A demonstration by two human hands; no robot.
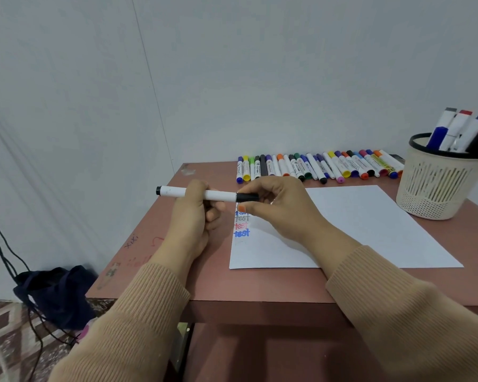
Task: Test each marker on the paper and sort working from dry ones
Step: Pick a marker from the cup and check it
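A white marker (177,192) with a black cap (246,197) is held level above the table. My left hand (195,216) is wrapped around its barrel. My right hand (283,208) pinches the cap, which sits on the marker. Under my hands lies a white sheet of paper (370,230) with the word "test" written several times in blue, grey and red (242,226) near its left edge. A row of many coloured markers (318,166) lies along the table's far edge. A cream basket (439,183) at the right holds several more markers (458,130) upright.
The reddish-brown table (177,271) has scribbles on its left part and stands against a white wall. A dark bag (55,293) with cables lies on the patterned floor at the left.
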